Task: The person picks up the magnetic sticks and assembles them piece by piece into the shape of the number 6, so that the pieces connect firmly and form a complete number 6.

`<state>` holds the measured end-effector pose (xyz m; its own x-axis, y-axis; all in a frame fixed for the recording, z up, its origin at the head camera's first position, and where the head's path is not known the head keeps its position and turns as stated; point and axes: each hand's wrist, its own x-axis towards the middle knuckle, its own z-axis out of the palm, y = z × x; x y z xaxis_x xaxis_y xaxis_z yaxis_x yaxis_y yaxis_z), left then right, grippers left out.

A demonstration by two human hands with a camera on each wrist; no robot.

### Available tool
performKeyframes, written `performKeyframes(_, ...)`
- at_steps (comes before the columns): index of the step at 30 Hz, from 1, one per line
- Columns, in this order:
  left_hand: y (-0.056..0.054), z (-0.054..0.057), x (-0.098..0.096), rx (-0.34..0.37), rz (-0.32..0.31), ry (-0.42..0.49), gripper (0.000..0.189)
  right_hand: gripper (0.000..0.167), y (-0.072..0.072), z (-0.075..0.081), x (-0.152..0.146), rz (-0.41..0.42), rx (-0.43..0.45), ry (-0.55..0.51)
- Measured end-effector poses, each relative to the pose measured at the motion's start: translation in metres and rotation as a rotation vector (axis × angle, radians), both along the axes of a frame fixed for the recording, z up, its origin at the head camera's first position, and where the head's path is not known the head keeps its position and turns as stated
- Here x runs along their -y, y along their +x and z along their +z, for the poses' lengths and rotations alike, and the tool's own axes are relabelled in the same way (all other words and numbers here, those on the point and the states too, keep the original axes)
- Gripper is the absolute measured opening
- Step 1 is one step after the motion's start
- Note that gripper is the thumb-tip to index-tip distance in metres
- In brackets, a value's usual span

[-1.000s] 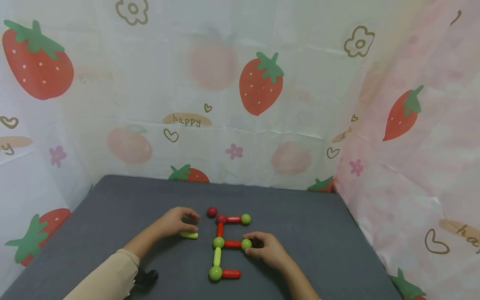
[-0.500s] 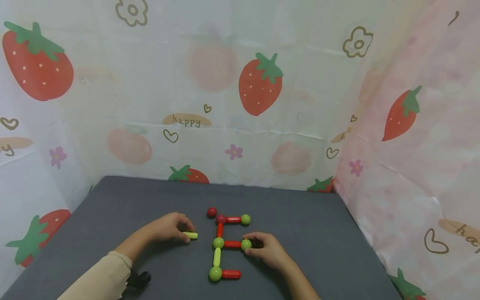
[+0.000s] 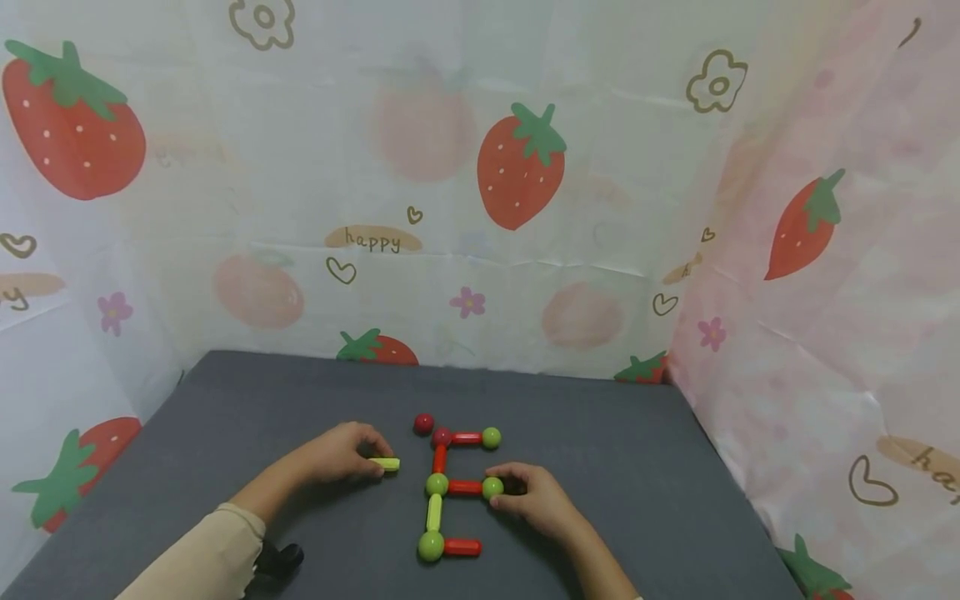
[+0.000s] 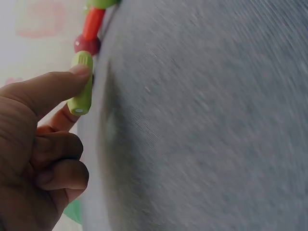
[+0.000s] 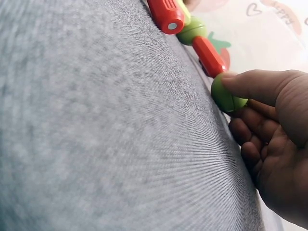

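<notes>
My left hand [image 3: 347,452] pinches a yellow-green magnetic rod [image 3: 387,464] between thumb and finger, close over the table left of a joined figure. In the left wrist view, one end of this rod [image 4: 81,102] faces the camera. My right hand [image 3: 538,500] pinches a green ball [image 3: 492,488] at the end of the middle red rod [image 3: 466,488]. The figure's upright side has a red ball [image 3: 442,437] on top, a green ball [image 3: 437,484] midway and another green ball [image 3: 431,547] at the bottom. A red rod [image 3: 462,547] extends right from the bottom one.
A separate dark red ball [image 3: 423,423] sits behind the figure's top corner. The top red rod [image 3: 467,438] ends in a green ball [image 3: 491,437]. A black object [image 3: 287,558] shows beside the left sleeve. Strawberry-print cloth [image 3: 517,292] borders the dark grey table [image 3: 600,433].
My left hand has closed thumb and finger on the yellow-green rod, then shifted it slightly right and away from me. My right hand stays on the green ball.
</notes>
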<state>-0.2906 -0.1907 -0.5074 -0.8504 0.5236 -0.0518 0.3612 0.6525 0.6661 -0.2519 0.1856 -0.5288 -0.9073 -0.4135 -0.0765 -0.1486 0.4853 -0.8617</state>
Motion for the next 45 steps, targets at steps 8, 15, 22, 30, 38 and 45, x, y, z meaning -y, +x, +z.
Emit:
performKeyframes(8,0.009,0.019,-0.024,-0.019,-0.040,0.110,0.014,0.041,-0.003,-0.003,-0.003,0.020,-0.005,-0.014)
performKeyframes(15,0.021,0.027,-0.059,0.024,-0.080,0.141,0.014,0.041,-0.003,-0.004,-0.003,0.018,-0.002,-0.020)
performKeyframes(22,0.032,0.021,-0.088,0.039,-0.088,0.168,0.013,0.042,-0.003,-0.005,-0.003,0.027,0.002,-0.031)
performKeyframes(30,0.041,0.008,-0.107,0.053,-0.070,0.165,0.012,0.043,-0.003,-0.005,-0.003,0.028,0.005,-0.024)
performKeyframes(38,0.050,0.001,-0.118,-0.006,-0.044,0.093,0.014,0.042,-0.004,-0.007,-0.003,0.029,-0.004,-0.029)
performKeyframes(45,0.055,-0.005,-0.124,-0.059,-0.017,0.053,0.014,0.041,-0.004,-0.007,-0.003,0.028,-0.017,-0.020)
